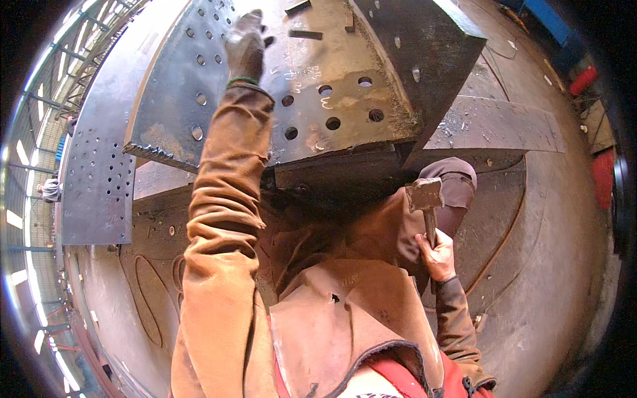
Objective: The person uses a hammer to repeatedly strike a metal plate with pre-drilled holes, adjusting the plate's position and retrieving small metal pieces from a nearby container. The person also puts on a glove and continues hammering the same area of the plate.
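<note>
In front of me lies a large steel beam (371,63) shaped like a channel, its web and side plates drilled with round holes. My left hand (245,46), in a grey glove, reaches over the beam beside its left side plate (176,99). Its fingers are stretched out, and whether they touch the steel I cannot tell. Small flat steel bars (306,34) lie on the web to the right of that hand. Near my right knee, my bare right hand (436,257) grips a hammer (424,196) by its handle, with the blocky, worn head upward.
Another drilled steel plate (99,176) stretches along the left. To the right, a flat steel piece (497,125) carries scraps. A cable (507,232) curves over the floor at right, and a thin hose (147,298) loops at left. Red and blue objects stand at the far right.
</note>
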